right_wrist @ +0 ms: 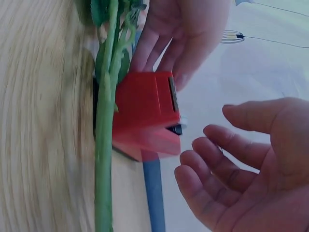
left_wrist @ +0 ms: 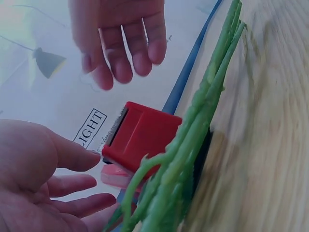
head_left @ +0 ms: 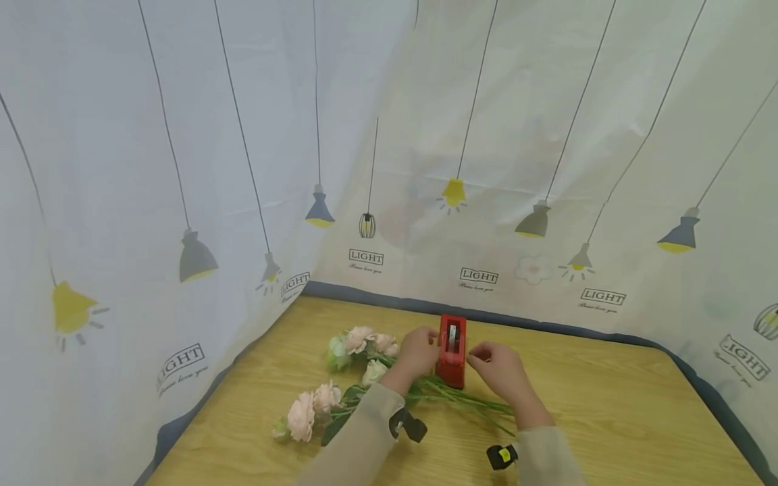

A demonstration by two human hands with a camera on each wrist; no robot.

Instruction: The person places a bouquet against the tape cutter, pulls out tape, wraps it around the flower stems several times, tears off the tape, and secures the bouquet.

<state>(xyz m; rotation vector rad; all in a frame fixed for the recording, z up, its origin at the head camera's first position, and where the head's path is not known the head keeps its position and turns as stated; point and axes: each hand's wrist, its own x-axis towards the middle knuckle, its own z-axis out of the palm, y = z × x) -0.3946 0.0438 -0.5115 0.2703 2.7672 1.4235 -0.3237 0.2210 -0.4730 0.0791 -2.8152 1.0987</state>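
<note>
A red tape dispenser [head_left: 452, 372] with a toothed metal cutter [left_wrist: 116, 126] stands upright on the wooden table. Close at its left side is my left hand [head_left: 418, 352], fingers loosely extended, with the thumb tip right by the cutter end in the left wrist view. To the dispenser's right my right hand [head_left: 503, 372] hovers a little apart, palm turned inward and fingers relaxed, holding nothing. Green flower stems [right_wrist: 104, 159] run across the table on the near side of the dispenser. They belong to artificial-looking flowers with pale pink heads [head_left: 302, 416] lying at the left.
A white flower [head_left: 374, 372] and a greenish one [head_left: 338, 354] lie among the pink blooms. Behind the table hangs a pale curtain [head_left: 413, 223] printed with lamps, a dark blue band [head_left: 389, 301] along the table's back edge. Black wrist cameras [head_left: 502, 457] sit at both cuffs.
</note>
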